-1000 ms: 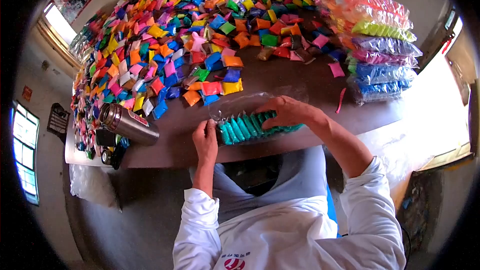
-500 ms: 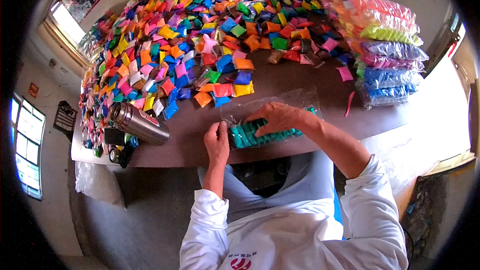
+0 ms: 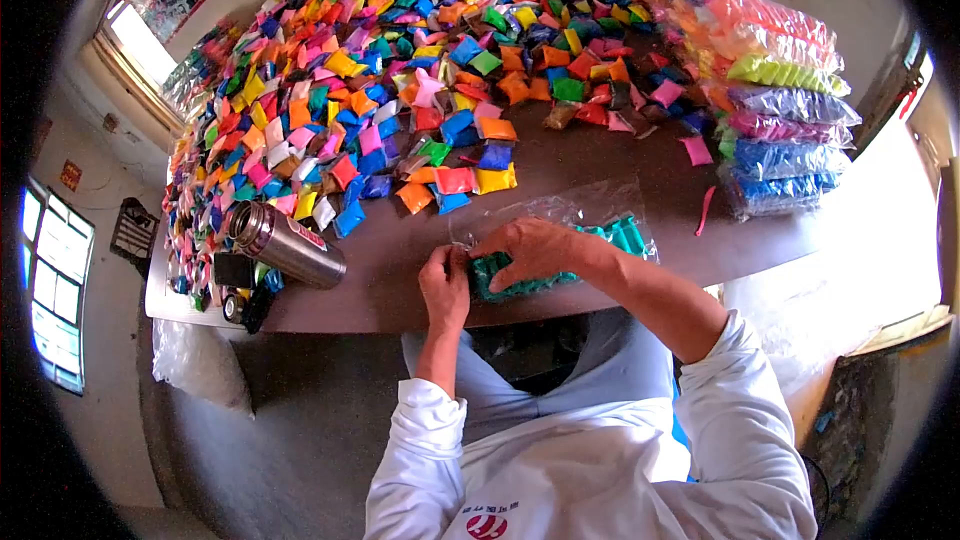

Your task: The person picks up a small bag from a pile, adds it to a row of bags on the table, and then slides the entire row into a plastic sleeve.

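Note:
A clear plastic bag (image 3: 648, 245) filled with a row of teal packets (image 3: 625, 233) lies on the table close to its front edge. My left hand (image 3: 444, 285) is closed at the bag's left end, thumb and fingers pinching the plastic there. Across the left half of the bag reaches my right hand (image 3: 530, 250), its fingertips close beside my left thumb. The right thumb is spread away from the fingers, over the teal packets. Part of the row is hidden beneath this hand and wrist.
A large heap of small coloured packets (image 3: 400, 70) covers the back and left of the table (image 3: 590, 160). Filled clear bags (image 3: 785, 145) are stacked at the right, near a red strip (image 3: 706, 210). A steel flask (image 3: 295, 248) lies left, beside small black objects (image 3: 235, 270).
My right hand has slid left along the bag toward my left hand, uncovering more teal packets at the right end. My left hand keeps its place at the bag's left end.

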A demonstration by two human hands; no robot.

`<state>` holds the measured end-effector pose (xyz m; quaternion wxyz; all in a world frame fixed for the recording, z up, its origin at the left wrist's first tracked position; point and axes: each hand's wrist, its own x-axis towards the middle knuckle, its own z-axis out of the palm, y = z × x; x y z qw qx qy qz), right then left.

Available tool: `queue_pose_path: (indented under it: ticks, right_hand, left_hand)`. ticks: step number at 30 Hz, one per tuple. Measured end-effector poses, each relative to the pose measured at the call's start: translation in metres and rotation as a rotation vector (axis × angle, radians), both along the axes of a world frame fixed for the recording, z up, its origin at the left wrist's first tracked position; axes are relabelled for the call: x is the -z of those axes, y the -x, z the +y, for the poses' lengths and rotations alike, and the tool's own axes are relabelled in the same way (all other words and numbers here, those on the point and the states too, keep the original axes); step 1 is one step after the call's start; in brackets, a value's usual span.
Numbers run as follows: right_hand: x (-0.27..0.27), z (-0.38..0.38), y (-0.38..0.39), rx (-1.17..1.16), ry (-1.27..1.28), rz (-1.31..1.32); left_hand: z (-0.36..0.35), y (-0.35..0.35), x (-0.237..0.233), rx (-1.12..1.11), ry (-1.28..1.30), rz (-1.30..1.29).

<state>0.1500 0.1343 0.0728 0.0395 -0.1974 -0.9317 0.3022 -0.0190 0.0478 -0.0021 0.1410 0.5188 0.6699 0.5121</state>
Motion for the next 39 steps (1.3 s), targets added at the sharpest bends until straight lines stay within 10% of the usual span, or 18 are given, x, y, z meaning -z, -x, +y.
queue_pose_path:
  ticks: [28,39]
  right_hand:
    - [0.021,0.002,-0.04,0.142,-0.093,0.122]
    - [0.006,0.002,-0.046,0.247,-0.058,0.059]
  left_hand:
    - [-0.028,-0.003,-0.021,0.055,-0.039,-0.18]
    - [0.004,-0.04,-0.04,0.349,0.096,0.188]
